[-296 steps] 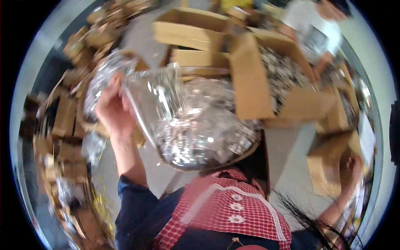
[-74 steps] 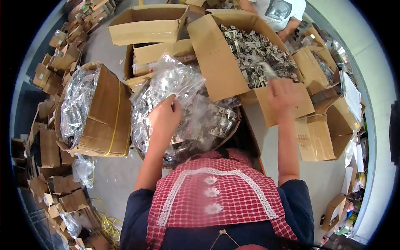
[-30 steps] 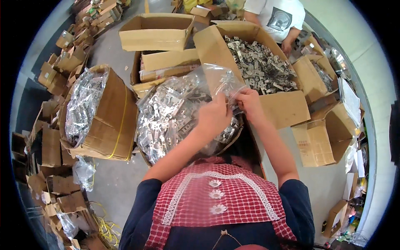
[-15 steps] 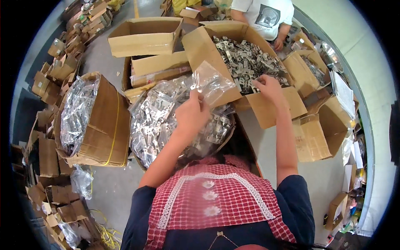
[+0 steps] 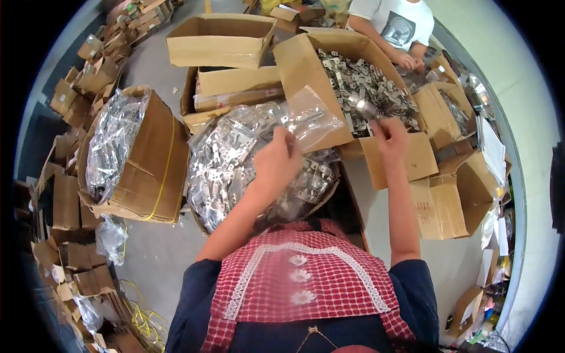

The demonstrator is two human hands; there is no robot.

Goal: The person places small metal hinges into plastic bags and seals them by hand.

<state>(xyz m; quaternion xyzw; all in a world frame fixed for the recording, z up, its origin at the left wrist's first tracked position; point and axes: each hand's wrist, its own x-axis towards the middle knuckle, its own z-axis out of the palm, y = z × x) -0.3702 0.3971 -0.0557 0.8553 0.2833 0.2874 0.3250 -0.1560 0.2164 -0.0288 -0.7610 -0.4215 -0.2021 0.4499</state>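
My left hand [image 5: 276, 157] pinches a clear plastic bag [image 5: 318, 122], whose free end spreads to the right against a raised flap of the parts box. Below the bag and that hand lies a large heap of clear bags [image 5: 220, 165] packed with silvery metal fittings. My right hand [image 5: 393, 140] is closed at the near edge of a cardboard box [image 5: 306, 73] full of loose metal fittings [image 5: 368, 82]. At its fingertips is a shiny, motion-blurred metal fitting [image 5: 364, 106]; its exact shape cannot be made out.
A tall carton [image 5: 150, 165] of bagged fittings stands at left. An open carton [image 5: 220, 44] sits at the far side. Open boxes [image 5: 453, 203] line the right. Across the parts box, another person [image 5: 400, 26] has both hands together. Flattened cardboard [image 5: 65, 200] piles along the left.
My right hand has drawn back slightly from the loose fittings, with a shiny piece now at its fingertips. My left hand still holds the bag. The other person's hands have come together.
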